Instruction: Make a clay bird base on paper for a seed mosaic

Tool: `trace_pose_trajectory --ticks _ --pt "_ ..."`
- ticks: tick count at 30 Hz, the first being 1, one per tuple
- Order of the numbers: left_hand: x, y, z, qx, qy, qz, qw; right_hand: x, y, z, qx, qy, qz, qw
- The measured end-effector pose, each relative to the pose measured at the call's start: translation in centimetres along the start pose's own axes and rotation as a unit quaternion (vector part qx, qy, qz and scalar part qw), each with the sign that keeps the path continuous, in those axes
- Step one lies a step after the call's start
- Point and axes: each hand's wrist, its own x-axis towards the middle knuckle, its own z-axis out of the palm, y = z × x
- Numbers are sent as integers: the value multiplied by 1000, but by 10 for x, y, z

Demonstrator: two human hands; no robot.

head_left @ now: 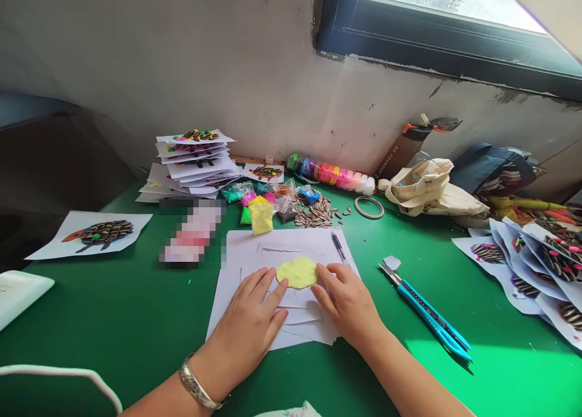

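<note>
Left hand [254, 311]: palm down on paper [245, 247], fingers loosely spread, nothing gripped, index tip against left edge of yellow clay disc [297, 273]. Right hand [348, 299]: likewise flat and open, holding nothing, fingertips meeting disc's right edge.

Disc lying flat on top sheet, just ahead of both hands and between them, away from body. Slightly wider than deep, long axis running left to right, so one end toward each hand. Neither hand clearly nearer; both at touching range, left index perhaps lapping a little further onto rim.

Forearms coming in from lower edge of view and converging toward disc, wrists low, close to green table [113, 320]. Bracelet [197, 386] on left wrist.

Pen [339, 247] on paper just beyond right fingers. Blue cutter [427, 314] on table, right of right hand, well apart from disc. Seeds [313, 214] and small clay bags [261, 217] beyond paper, near wall.
</note>
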Motion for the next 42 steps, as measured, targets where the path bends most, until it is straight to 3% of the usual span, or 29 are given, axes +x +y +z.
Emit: trace_pose_trajectory --ticks 9,19,28,34,42 --pt "1 -1 0 -9 3 -1 1000 4 -2 -1 4 8 19 1000" --pt "0 1 1 -7 5 -1 1000 36 -16 3 -36 -17 16 999" --pt "0 1 1 -15 0 -12 1000 27 -17 9 -56 -14 -1 998" --pt "1 2 0 -13 -1 -8 1000 26 -14 12 -11 0 14 1000" --pt "1 2 0 -7 -2 -8 1000 28 -25 8 -22 -44 2 999"
